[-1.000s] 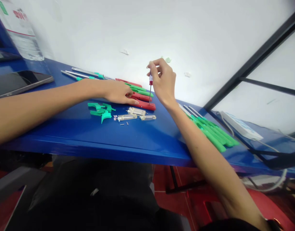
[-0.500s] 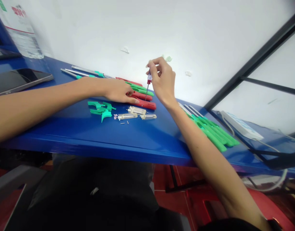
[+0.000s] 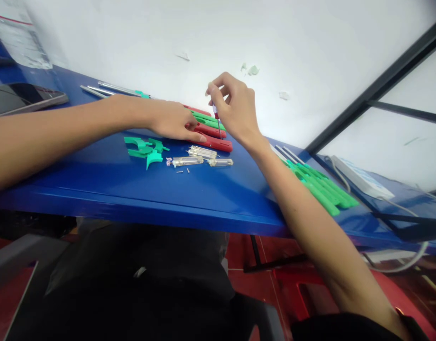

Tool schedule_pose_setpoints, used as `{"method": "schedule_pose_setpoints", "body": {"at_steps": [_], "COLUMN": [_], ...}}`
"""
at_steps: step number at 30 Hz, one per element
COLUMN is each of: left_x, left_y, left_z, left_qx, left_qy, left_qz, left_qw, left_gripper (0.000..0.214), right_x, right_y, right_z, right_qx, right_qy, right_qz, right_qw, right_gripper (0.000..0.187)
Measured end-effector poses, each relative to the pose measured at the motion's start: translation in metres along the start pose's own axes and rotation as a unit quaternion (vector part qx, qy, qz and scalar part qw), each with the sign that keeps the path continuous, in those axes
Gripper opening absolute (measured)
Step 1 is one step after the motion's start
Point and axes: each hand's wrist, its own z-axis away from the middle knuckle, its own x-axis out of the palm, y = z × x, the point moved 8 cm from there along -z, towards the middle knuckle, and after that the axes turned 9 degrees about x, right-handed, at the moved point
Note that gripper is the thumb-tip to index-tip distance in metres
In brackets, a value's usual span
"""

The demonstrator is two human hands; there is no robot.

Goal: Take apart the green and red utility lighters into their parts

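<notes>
In my right hand a small screwdriver stands nearly upright, pinched by the handle, its tip at the nearest red lighter handle. My left hand presses on that red handle, thumb along its near side and the other fingers curled behind. Further red and green long lighter bodies lie side by side beyond it, partly hidden by the hand. Just in front are several clear fuel tanks, two tiny screws and several green plastic pieces.
Metal lighter tubes lie at the back left. More green lighter handles rest right of my forearm. A phone and a plastic bottle are at the left. A power strip lies by the black frame on the blue table.
The view has shifted slightly, so the table sits higher in it. My right hand has tipped a little, with the screwdriver now leaning left at its top. My left hand keeps its hold.
</notes>
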Motion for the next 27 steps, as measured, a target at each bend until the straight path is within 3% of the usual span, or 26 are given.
{"method": "schedule_pose_setpoints", "body": {"at_steps": [14, 27], "left_x": [-0.001, 0.000], "left_y": [-0.002, -0.003], "left_z": [0.000, 0.000], "left_qx": [0.010, 0.009], "left_qy": [0.007, 0.004], "left_qz": [0.025, 0.017], "left_qw": [1.000, 1.000], "left_gripper": [0.088, 0.088], "right_x": [0.002, -0.006], "right_y": [0.003, 0.012], "right_z": [-0.002, -0.006], "right_qx": [0.014, 0.023], "right_qy": [0.001, 0.054], "right_qz": [0.002, -0.053], "right_qw": [1.000, 0.997], "right_gripper": [0.023, 0.026]}}
